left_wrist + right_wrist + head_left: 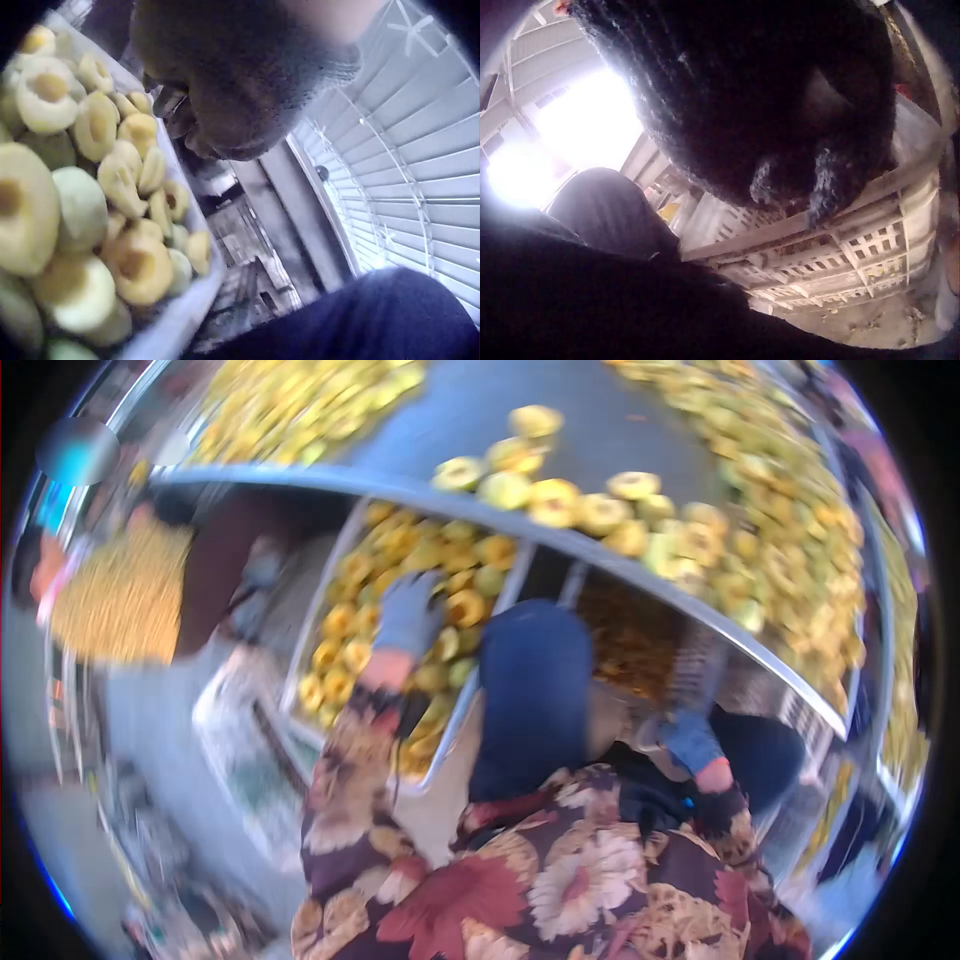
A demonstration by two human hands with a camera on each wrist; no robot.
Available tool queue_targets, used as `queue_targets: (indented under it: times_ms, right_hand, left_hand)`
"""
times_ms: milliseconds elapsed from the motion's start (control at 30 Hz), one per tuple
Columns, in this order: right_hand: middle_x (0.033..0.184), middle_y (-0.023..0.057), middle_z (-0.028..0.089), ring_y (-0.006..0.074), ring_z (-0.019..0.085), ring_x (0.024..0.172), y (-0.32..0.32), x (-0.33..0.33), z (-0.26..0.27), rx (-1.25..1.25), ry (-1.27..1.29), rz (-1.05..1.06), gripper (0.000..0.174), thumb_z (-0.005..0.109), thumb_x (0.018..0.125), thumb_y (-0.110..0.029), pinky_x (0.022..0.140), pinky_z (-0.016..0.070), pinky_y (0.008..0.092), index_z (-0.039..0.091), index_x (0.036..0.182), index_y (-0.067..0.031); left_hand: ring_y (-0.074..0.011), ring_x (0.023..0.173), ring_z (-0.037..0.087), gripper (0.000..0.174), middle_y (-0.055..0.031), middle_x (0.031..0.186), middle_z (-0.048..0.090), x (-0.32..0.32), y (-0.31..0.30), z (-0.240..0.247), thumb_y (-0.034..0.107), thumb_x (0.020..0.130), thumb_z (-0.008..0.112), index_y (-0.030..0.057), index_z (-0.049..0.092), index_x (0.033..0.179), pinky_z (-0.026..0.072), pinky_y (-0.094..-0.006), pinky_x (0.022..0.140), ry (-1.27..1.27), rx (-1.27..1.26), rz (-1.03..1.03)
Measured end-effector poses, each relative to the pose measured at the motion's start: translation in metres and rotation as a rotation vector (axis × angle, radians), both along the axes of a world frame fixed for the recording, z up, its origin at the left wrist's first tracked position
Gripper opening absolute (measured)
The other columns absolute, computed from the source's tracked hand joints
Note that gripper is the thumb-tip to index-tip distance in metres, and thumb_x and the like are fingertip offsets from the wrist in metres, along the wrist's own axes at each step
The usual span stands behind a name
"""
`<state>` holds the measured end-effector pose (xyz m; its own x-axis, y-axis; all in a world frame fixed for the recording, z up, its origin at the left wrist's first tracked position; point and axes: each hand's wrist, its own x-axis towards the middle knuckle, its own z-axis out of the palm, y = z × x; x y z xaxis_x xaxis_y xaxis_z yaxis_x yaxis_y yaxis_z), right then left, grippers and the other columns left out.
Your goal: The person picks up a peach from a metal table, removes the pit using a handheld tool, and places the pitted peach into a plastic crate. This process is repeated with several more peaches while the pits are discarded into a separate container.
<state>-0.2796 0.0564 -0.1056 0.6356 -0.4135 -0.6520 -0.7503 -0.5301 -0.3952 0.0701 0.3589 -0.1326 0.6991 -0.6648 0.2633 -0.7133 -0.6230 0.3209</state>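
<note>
Head view: knee (535, 695) beside crate (455, 730)

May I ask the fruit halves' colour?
Fruit halves are yellow to pale green, best in left wrist view.

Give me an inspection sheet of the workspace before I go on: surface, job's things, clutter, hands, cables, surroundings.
Surface: table with metal rim; yellow-green fruit halves heaped at both sides, others along the near edge.
Job's things: fruit crate below the table edge, loaded with similar halves.
Clutter: slotted crate near the right hand; pale bundle left of the fruit crate, blurred.
Hands: both gloved; left hand over the fruit crate, hold unclear; right hand's fingers bent near the slotted crate's rim, contact unclear.
Cables: nothing seen.
Surroundings: another person in a yellow top, at the head view's left.
</note>
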Motion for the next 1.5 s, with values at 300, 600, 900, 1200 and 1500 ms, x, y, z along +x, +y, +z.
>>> queue_targets:
  times_ms: [300,600,900,1200,1500]
  right_hand:
    - [0.101,0.0222,0.063,0.0394,0.06,0.094,-0.007,-0.015,0.008,-0.123,-0.174,0.001,0.038,0.057,0.081,-0.031,0.082,0.0478,0.0456,0.06,0.106,-0.0031]
    - [0.094,0.0229,0.064,0.0403,0.062,0.087,-0.026,-0.053,-0.012,-0.097,-0.331,-0.02,0.037,0.06,0.08,-0.03,0.077,0.0492,0.0469,0.057,0.104,-0.0022]
    - [0.088,0.0191,0.066,0.0371,0.064,0.079,-0.038,-0.06,-0.002,-0.07,-0.321,-0.021,0.037,0.061,0.08,-0.03,0.072,0.0506,0.0462,0.057,0.106,-0.004]
    - [0.073,0.018,0.061,0.0363,0.063,0.07,-0.042,-0.064,0.007,-0.183,-0.593,-0.121,0.029,0.059,0.083,-0.025,0.063,0.0507,0.0448,0.059,0.101,-0.0026]
    - [0.077,0.0231,0.062,0.0393,0.061,0.072,-0.045,-0.01,0.091,-0.318,-0.901,-0.239,0.032,0.059,0.084,-0.021,0.064,0.0497,0.0461,0.051,0.109,-0.003]
  left_hand:
    - [-0.0323,0.099,0.057,0.023,-0.0145,0.101,0.063,-0.04,-0.152,0.151,0.012,0.082,0.06,0.003,0.062,0.103,0.0443,-0.0408,0.087,0.056,-0.323,-0.342]
    - [-0.0284,0.107,0.06,0.035,-0.0193,0.112,0.062,-0.093,-0.407,0.132,0.02,0.081,0.06,0.0055,0.059,0.113,0.0476,-0.0399,0.09,0.295,0.082,-0.629]
    - [-0.0404,0.114,0.051,0.053,-0.0193,0.123,0.054,-0.121,-0.513,0.08,0.011,0.07,0.065,0.0065,0.053,0.122,0.0462,-0.0426,0.095,-0.019,0.622,-0.734]
    - [-0.0223,0.097,0.059,0.049,-0.0118,0.114,0.06,-0.12,-0.403,0.14,0.024,0.086,0.053,0.003,0.047,0.13,0.0487,-0.0356,0.077,1.681,-0.495,-0.623]
    - [-0.0181,0.093,0.06,0.042,-0.0138,0.112,0.06,-0.192,-0.299,0.142,0.029,0.102,0.03,-0.0011,0.05,0.124,0.0497,-0.0294,0.079,1.356,-0.791,-0.593]
